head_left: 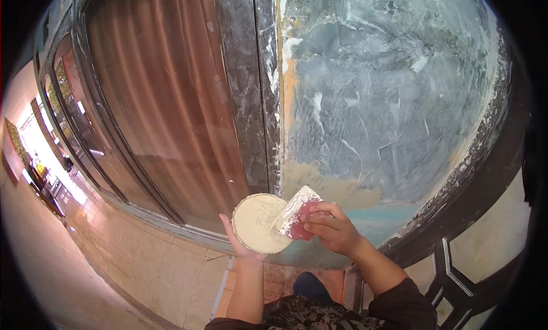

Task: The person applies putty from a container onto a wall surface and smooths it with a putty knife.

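Note:
My left hand (246, 252) supports a round tub (234, 220) from below and the side, thumb up along its left edge. Smooth cream-coloured putty (257, 224) fills the tub almost to the rim. A flat red scraper (300, 222), its face smeared with whitish putty, is gripped by my right hand (339, 232). The scraper's left edge overlaps the right part of the tub, at or just over the putty. In front of both hands stands a grey-blue wall panel (388, 101) with pale streaks and patches, and a beige patch (337, 184) near its bottom.
Left of the panel runs a dark, putty-marked frame (242, 90), then a glass pane with brown curtain folds (160, 90). Dark lattice woodwork (456, 267) stands at lower right. Tiled floor (154, 256) stretches left toward a bright opening (48, 144).

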Demonstrator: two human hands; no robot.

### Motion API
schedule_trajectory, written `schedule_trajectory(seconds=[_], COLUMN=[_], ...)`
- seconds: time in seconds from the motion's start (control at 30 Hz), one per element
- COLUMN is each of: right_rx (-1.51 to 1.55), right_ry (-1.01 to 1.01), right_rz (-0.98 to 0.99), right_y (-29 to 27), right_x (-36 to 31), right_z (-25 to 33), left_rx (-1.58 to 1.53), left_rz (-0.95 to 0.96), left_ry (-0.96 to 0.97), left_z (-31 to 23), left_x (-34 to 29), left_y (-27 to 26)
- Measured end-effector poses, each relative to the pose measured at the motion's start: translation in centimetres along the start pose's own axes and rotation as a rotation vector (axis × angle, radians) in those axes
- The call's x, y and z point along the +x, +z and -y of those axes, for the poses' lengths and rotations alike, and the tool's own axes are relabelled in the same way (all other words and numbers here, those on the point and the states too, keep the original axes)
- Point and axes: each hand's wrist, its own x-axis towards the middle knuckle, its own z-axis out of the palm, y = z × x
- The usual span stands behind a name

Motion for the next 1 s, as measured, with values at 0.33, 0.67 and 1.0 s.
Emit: schedule_trajectory(seconds=[0.33,0.67,1.0], right_rx=[-0.042,-0.294,-0.339], right_ry=[0.027,0.356,0.617], right_rz=[-0.054,-0.377,-0.393], right_y=[-0.4,-3.1,-3.4], right_x=[-0.5,-0.4,0.1], right_z=[-1.2,-3.7,-5.0], left_rx=[-0.014,-0.037,-0.085], left_rz=[0.025,0.068,0.104], left_ry=[-0.012,-0.099,-0.187], left_z=[-0.2,0.2,0.5], left_x=[0.2,0.4,-0.1], left_y=[0.0,-2.9,-2.7])
